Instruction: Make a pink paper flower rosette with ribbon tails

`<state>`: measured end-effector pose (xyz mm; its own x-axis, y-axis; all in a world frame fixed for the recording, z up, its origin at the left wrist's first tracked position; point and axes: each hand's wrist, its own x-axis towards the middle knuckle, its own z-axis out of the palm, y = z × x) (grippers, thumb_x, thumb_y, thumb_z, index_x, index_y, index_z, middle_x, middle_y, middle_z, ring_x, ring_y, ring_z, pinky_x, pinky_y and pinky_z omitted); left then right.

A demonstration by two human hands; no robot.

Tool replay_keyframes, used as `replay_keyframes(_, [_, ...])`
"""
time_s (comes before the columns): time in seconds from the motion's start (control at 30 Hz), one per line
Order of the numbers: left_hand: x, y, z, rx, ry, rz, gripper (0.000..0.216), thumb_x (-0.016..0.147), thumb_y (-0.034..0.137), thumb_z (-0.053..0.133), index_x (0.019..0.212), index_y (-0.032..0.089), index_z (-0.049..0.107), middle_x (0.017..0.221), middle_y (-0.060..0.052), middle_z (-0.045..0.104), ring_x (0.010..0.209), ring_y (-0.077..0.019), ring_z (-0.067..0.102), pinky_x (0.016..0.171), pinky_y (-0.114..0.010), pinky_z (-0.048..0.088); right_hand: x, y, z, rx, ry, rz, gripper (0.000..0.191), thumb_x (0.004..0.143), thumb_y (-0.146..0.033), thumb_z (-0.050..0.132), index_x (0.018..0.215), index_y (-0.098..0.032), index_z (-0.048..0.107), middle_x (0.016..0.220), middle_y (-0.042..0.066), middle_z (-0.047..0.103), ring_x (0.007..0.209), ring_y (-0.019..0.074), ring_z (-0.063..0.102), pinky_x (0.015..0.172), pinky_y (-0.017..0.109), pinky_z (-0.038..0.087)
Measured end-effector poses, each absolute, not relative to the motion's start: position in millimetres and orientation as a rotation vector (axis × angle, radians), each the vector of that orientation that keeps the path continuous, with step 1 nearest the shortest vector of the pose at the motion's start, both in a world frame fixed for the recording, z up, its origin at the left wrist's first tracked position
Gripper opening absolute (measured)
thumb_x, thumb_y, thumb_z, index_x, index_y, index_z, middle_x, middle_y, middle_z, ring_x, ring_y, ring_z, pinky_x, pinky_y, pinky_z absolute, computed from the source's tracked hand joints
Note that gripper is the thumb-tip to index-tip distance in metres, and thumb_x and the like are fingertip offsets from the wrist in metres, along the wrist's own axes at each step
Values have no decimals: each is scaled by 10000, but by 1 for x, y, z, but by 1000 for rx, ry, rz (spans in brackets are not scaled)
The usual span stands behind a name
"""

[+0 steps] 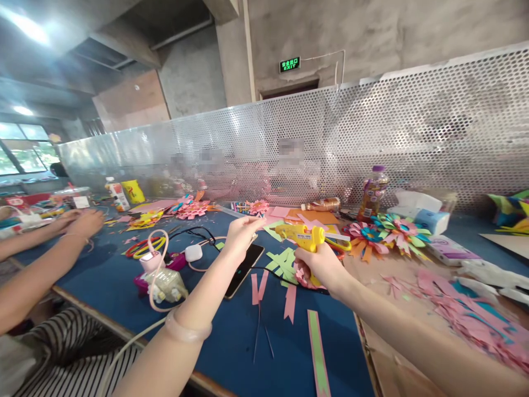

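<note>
My right hand (317,266) is wrapped round the handle of a yellow hot glue gun (303,236), its nozzle pointing left. Just left of the nozzle, my left hand (242,238) is raised with the fingertips pinched together; what they hold is too small to make out. Beneath that hand a dark smartphone (248,270) lies on the blue table. Light green paper strips (281,263) and a pink paper strip (290,303) lie below the glue gun. Nearer the front are a green-and-pink layered strip (317,350) and thin dark sticks (258,333).
Plugs and cables (165,284) bunch on the left, near another person's hands (85,223). Paper flowers (399,234), a purple-capped bottle (374,193) and a tissue pack (430,218) stand back right. Paper scraps (467,314) cover cardboard at right. A perforated metal screen (248,138) runs behind.
</note>
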<state>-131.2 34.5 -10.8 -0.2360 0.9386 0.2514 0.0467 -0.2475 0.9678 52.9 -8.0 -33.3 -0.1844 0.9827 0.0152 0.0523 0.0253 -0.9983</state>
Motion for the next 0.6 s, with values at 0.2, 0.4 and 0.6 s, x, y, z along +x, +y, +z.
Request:
replay_keyframes(0.2, [-131,35,-12,1289,1247,1569,238,571,319,713,706,131,659,665,-38,636,625,-122,570,587,-231,410,54,-4,-36,-1136,-1369,1258,116,627,-223,507,532,-176,461,400,-42,453,308,88,421,284,203,328])
replay_keyframes(0.4, [-129,34,-15,1314,1254,1559,235,579,332,711,690,130,665,642,-33,618,596,-112,540,566,-227,389,53,-6,-32,-1130,-1381,1233,105,630,-234,523,559,-169,479,422,-43,471,307,78,409,294,203,341])
replay_keyframes(0.6, [-130,33,-15,1288,1248,1581,240,580,349,714,687,141,660,615,-10,592,585,-103,526,556,-218,387,51,-11,-32,-1144,-1440,1296,115,624,-233,519,533,-178,474,368,-42,452,274,104,418,275,221,344])
